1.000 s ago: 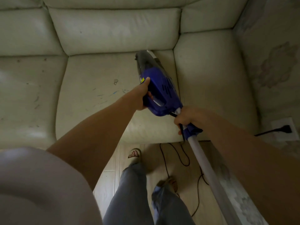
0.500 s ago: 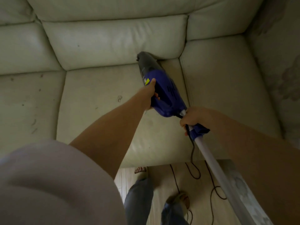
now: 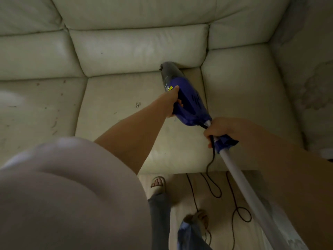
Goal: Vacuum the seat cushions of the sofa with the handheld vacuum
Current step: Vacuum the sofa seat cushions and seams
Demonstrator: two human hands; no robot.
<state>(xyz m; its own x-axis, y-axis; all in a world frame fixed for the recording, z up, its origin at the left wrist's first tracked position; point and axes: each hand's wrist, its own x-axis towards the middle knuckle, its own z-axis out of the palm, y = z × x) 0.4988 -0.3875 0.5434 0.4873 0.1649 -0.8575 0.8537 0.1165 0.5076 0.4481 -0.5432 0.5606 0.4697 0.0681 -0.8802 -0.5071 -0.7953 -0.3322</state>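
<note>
A blue handheld vacuum [image 3: 191,103] with a dark grey nose lies on the cream leather seat cushion [image 3: 117,120] of the sofa. Its nose reaches the crease under the back cushion [image 3: 137,49]. My left hand [image 3: 173,101] grips the vacuum's blue body from the left side. My right hand [image 3: 218,129] grips the rear handle where a white tube [image 3: 252,193] joins it. The black cord [image 3: 210,159] hangs down from under my right hand.
The cord loops on the pale floor [image 3: 180,204] near my sandalled feet [image 3: 158,184]. Another seat cushion [image 3: 36,109] with dark specks lies to the left. The sofa's corner section [image 3: 239,83] and a patterned wall [image 3: 310,78] close off the right.
The vacuum has slid forward across the seat cushion until its nose meets the back crease. Both hands kept their hold and moved with it.
</note>
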